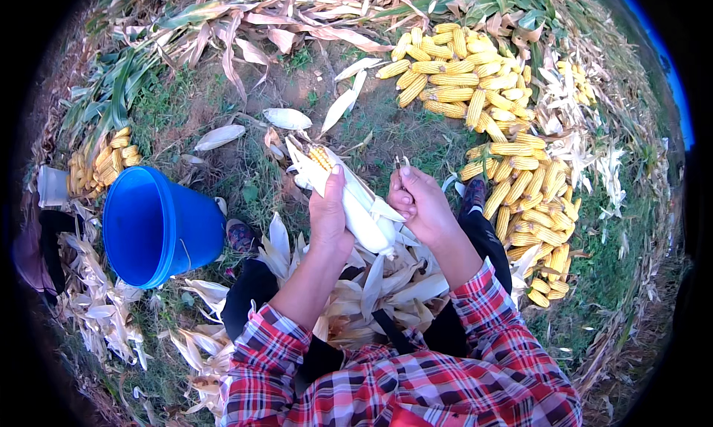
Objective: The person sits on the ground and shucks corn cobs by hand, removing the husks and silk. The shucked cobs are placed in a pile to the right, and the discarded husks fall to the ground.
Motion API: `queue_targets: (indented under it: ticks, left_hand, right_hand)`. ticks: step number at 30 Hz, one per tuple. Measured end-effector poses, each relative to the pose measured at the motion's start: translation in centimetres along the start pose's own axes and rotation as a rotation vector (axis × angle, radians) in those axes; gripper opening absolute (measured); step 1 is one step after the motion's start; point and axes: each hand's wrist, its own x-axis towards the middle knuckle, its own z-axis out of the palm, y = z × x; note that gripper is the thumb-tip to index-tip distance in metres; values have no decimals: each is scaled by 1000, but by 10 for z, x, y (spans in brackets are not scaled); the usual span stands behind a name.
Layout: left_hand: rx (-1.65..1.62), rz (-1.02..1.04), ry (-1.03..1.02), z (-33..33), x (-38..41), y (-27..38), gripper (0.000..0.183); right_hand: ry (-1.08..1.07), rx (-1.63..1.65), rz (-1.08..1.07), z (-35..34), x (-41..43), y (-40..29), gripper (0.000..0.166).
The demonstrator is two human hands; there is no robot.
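Observation:
My left hand (328, 212) is closed around an ear of corn (356, 201) in pale husk, its thumb lying on top. Yellow kernels show at the ear's upper end, where the husk is parted. Just right of the ear, my right hand (420, 201) has its fingers curled on a small thin pointed tool (397, 162); most of it is hidden in the hand. A strip of husk lies beside the right hand's fingers. Loose pale husks (390, 285) are heaped below both hands, between my legs.
A blue plastic bucket (195, 226) lies tipped at the left. Husked yellow ears form a long pile (523, 193) at the right. Several unhusked ears, such as one pale ear (220, 137), lie ahead. Another person's dark-clad leg (53, 243) shows at the far left beside a white bucket (52, 186).

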Motion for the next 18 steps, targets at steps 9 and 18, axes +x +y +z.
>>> queue_targets:
  ticks: [9, 18]
  left_hand:
    - [130, 396, 72, -19, 9, 65, 47]
    - [542, -21, -304, -7, -15, -1, 53]
  right_hand:
    - [-302, -701, 252, -3, -37, 19, 27]
    - [53, -638, -254, -9, -9, 6, 29]
